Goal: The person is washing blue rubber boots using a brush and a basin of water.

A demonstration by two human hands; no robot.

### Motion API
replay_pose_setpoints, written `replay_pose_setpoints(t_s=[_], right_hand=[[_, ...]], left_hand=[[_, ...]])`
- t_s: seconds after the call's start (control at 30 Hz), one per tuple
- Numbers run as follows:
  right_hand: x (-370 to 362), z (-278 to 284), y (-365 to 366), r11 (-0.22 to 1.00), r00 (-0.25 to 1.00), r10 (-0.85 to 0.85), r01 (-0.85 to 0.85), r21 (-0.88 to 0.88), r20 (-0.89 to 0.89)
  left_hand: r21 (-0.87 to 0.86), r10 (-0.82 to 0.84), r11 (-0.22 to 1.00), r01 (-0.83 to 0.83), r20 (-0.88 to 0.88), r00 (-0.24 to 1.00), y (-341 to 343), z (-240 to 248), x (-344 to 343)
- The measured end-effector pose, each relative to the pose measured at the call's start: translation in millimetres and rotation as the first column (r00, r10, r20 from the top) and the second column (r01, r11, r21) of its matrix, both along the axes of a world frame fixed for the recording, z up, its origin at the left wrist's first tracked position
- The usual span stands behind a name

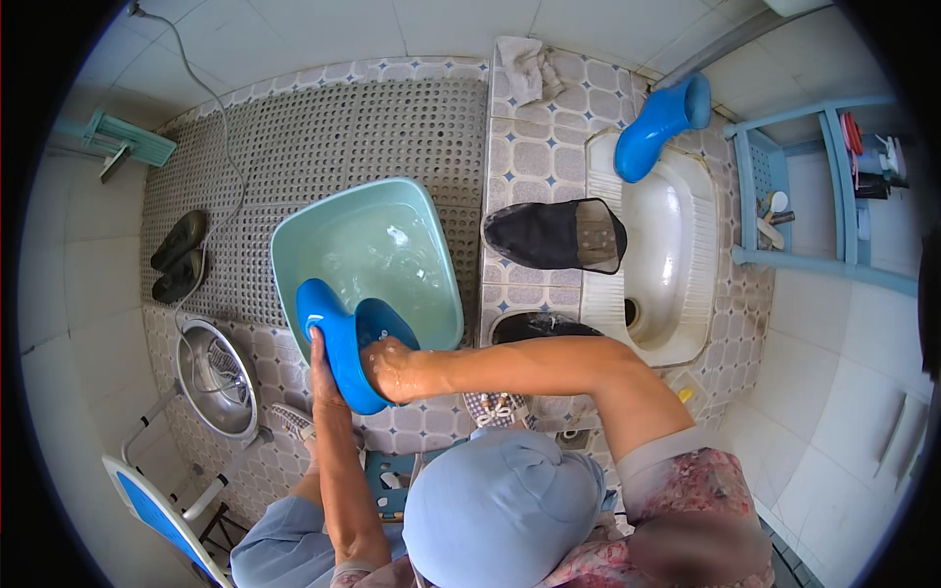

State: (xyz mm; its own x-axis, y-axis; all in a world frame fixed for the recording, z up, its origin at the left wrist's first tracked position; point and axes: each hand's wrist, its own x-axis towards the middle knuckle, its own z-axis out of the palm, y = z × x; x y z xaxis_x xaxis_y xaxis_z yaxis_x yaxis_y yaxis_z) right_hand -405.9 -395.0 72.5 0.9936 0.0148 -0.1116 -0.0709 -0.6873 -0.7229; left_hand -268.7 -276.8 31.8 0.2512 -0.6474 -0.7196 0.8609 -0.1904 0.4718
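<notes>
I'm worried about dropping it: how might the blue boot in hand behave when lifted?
The boot is probably slippery: it looks glossy, and suds or droplets cling to the right hand. It likely keeps its shape rather than flopping, since the other blue boot holds its form untouched.

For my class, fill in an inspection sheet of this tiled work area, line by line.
Surface: patterned tile floor, partly under a perforated grey mat.
Job's things: blue boot, held at the near rim of the green basin of water; second blue boot by the squat toilet.
Clutter: black slip-on shoes, dark shoes at left, metal bowl, crumpled cloth.
Grips: left grip clasps the boot's outside; right grip reaches into its opening, fingers hidden.
Cables: thin grey line from upper left toward the metal bowl; cord or hose, cannot tell.
Surroundings: pale tiled walls; light-blue rack holding small items.
</notes>
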Motion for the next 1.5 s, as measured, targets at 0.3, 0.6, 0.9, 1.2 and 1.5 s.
replay_pose_setpoints(t_s=[0.3, 0.6, 0.9, 1.2, 1.5], right_hand=[[2, -1, -7, 0.985, 0.991, -0.081, 0.096, 0.144, -0.102], [8, -6, -16, 0.961, 0.982, -0.181, 0.186, 0.205, -0.045], [25, -26, -21, 0.984, 0.956, -0.176, 0.171, -0.04, -0.233], [36, -15, -34, 0.992, 0.944, -0.13, 0.124, -0.038, -0.303], [22, -15, -21, 0.974, 0.948, -0.223, 0.227, -0.01, -0.226]], left_hand=[[-0.073, 0.01, 0.997, -0.009, 0.008, 1.0, -7, 5, -4], [-0.029, 0.051, 0.998, -0.051, -0.025, 0.998, -1, -11, -9], [0.005, 0.091, 0.996, -0.092, 0.049, 0.995, -15, -35, -24], [0.024, 0.063, 0.998, -0.065, 0.088, 0.994, -20, -33, -26], [0.043, -0.021, 0.999, 0.02, 0.004, 1.0, -17, -26, -21]])
